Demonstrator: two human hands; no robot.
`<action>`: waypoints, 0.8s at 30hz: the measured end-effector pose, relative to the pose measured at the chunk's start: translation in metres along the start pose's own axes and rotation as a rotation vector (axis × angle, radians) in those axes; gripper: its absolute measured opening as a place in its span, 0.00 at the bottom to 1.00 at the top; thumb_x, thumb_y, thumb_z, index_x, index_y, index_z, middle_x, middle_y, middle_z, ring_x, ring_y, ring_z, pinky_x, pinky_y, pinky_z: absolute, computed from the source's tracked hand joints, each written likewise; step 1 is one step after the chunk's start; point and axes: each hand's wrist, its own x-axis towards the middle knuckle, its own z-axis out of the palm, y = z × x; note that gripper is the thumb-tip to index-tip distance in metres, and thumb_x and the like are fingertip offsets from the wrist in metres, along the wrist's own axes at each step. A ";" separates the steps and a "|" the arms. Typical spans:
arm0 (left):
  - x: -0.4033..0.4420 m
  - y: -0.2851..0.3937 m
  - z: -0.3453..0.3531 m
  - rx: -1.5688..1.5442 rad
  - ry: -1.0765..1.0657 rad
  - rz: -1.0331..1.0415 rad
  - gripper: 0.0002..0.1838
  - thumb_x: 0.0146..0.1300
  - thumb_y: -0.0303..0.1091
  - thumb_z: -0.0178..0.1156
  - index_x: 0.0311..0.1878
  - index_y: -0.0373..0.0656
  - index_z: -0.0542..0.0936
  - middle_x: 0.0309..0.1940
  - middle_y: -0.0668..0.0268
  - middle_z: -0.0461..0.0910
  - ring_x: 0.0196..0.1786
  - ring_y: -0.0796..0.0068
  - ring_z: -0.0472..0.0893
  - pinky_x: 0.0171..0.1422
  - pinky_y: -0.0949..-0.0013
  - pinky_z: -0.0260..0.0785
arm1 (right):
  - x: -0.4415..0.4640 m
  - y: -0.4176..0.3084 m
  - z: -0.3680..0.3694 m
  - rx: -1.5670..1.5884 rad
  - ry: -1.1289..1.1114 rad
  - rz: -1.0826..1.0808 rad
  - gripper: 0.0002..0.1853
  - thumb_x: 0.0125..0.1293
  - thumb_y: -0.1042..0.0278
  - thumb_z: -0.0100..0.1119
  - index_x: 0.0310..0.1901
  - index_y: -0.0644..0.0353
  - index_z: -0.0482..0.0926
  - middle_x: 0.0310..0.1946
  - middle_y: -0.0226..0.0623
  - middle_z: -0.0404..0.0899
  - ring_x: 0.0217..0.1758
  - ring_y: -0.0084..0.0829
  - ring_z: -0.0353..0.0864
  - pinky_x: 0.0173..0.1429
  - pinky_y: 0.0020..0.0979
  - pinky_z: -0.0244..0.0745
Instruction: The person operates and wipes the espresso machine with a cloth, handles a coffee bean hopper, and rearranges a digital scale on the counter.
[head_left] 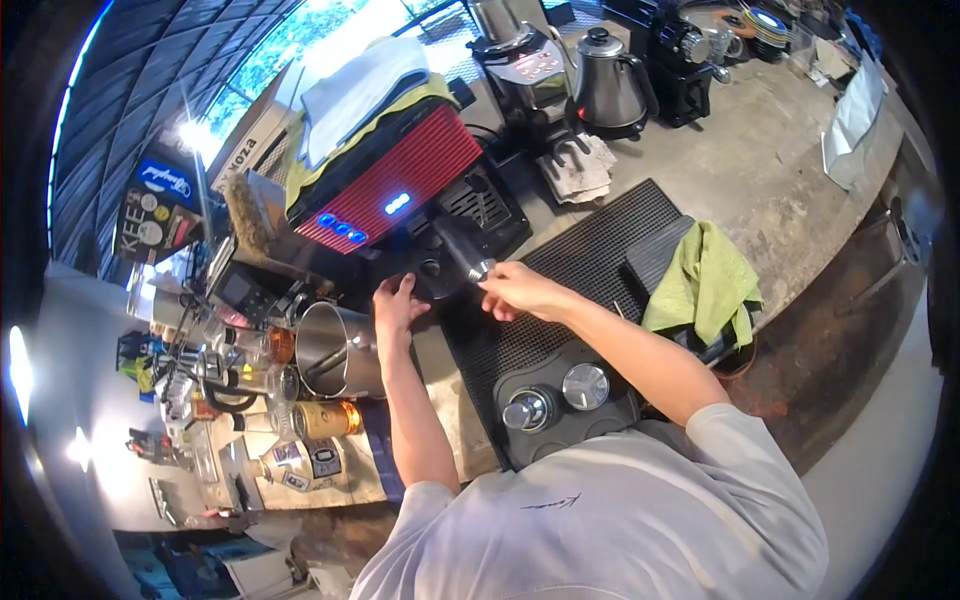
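Note:
The red-fronted espresso machine [395, 175] stands ahead of me, its blue indicator lights lit. A black portafilter handle [462, 250] with a metal end points out from it toward me. My right hand [522, 291] has its fingers closed on the metal end of that handle. My left hand [395, 305] is at the machine's front edge, left of the handle, thumb and fingers apart and nothing visible in them. Below my right forearm, two round metal coffee tools [528, 410] sit on a grey tamping mat [560, 362]. Where the portafilter meets the machine is hard to see.
A steel container [335, 350] stands beside my left wrist, with jars and bottles further left. A black rubber bar mat [610, 250] runs to the right, beside a green cloth [705, 280]. Behind are a grinder [525, 75] and a steel kettle [608, 88].

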 end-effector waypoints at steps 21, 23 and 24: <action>0.001 0.005 -0.001 -0.452 -0.059 0.061 0.21 0.64 0.24 0.58 0.61 0.39 0.72 0.44 0.61 0.80 0.42 0.71 0.81 0.43 0.65 0.77 | -0.016 -0.057 -0.032 -0.429 0.410 -0.442 0.14 0.65 0.66 0.63 0.45 0.70 0.80 0.30 0.42 0.85 0.30 0.29 0.84 0.33 0.30 0.78; 0.014 0.002 0.003 -0.347 -0.150 0.101 0.22 0.63 0.23 0.58 0.62 0.39 0.73 0.45 0.61 0.80 0.42 0.72 0.81 0.44 0.65 0.76 | -0.004 -0.088 -0.035 -0.541 0.512 -0.591 0.15 0.65 0.66 0.63 0.46 0.72 0.81 0.32 0.45 0.86 0.31 0.32 0.86 0.36 0.33 0.79; 0.013 0.002 0.007 -0.345 -0.156 0.102 0.22 0.63 0.23 0.58 0.62 0.39 0.73 0.45 0.61 0.80 0.42 0.72 0.81 0.44 0.65 0.76 | 0.005 -0.101 -0.034 -0.665 0.529 -0.691 0.14 0.64 0.68 0.62 0.46 0.71 0.81 0.33 0.48 0.86 0.34 0.37 0.86 0.39 0.35 0.80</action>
